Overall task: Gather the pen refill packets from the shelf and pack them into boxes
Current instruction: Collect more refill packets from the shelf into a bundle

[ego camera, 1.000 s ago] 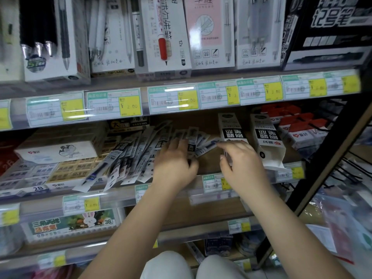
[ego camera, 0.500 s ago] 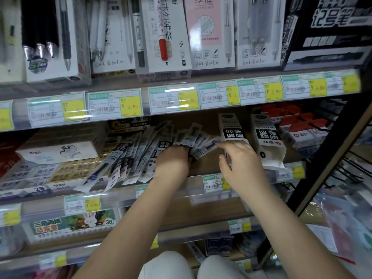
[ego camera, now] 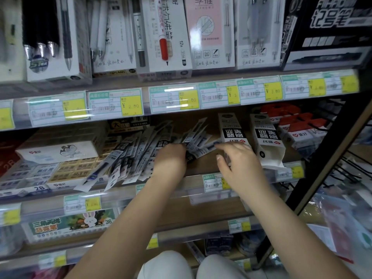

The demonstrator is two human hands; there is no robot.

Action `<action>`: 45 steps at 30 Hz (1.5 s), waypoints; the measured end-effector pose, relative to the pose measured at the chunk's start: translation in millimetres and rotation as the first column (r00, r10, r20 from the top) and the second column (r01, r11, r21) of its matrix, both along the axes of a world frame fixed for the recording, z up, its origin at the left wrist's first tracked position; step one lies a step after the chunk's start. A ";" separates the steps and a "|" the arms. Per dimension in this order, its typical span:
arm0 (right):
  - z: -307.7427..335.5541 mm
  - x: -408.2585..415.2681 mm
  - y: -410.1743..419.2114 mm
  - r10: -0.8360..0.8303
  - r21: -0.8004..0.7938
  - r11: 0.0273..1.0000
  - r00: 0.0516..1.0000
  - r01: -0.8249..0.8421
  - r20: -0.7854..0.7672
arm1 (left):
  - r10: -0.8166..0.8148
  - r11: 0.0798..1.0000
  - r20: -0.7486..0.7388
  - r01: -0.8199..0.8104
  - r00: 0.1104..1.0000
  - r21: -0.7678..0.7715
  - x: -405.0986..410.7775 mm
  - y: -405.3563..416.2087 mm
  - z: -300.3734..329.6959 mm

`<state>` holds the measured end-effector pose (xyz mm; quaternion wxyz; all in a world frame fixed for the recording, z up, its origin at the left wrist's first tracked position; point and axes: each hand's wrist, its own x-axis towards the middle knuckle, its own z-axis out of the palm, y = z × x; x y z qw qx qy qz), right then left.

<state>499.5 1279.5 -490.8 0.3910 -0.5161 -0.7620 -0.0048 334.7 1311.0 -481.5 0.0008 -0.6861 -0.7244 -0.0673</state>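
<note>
Several long, narrow black-and-white pen refill packets [ego camera: 128,156] lie fanned across the middle shelf. My left hand [ego camera: 171,161] is curled over the right part of the pile, its fingers closed on a bunch of packets [ego camera: 198,137] that stick up behind it. My right hand [ego camera: 235,160] hovers just to the right with fingers spread, its fingertips touching the packet ends and the base of a white refill box [ego camera: 231,129]. A second white refill box [ego camera: 265,139] stands upright beside the first.
Eraser boxes [ego camera: 60,168] lie left of the pile. Red-capped boxes [ego camera: 298,127] fill the shelf's right end. Pen boxes [ego camera: 161,35] stand on the shelf above, price tags [ego camera: 173,99] along its edge. A black rack post [ego camera: 330,141] slants at the right. My knees [ego camera: 191,266] show below.
My left hand has curled shut around a bunch of packets and drawn them together and upward. My right hand has opened its fingers and stayed beside the white box.
</note>
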 end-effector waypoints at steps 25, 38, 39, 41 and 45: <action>4.9 -0.6 0.1 0.002 -0.088 0.996 1.000 -0.003 -0.009 | -0.274 0.877 0.177 0.170 0.945 0.448 -24.0 -11.6 -0.3; 43.0 -13.2 7.5 -0.309 -0.330 0.637 0.161 -0.696 -0.937 | -0.458 0.588 -0.030 0.328 0.889 0.739 -42.8 -22.6 -20.9; 45.0 -10.7 10.0 -0.351 -0.297 0.572 0.099 -0.764 -0.931 | -0.477 0.555 -0.057 0.351 0.877 0.754 -44.1 -24.1 -21.5; 48.8 -4.8 15.4 -0.404 -0.243 0.451 0.047 -0.859 -0.914 | -0.501 0.497 -0.102 0.383 0.859 0.779 -45.0 -27.8 -21.0; 51.6 7.3 25.4 -0.416 -0.200 0.325 0.050 -0.924 -0.908 | -0.532 0.404 -0.214 0.468 0.819 0.786 -49.2 -34.5 -21.4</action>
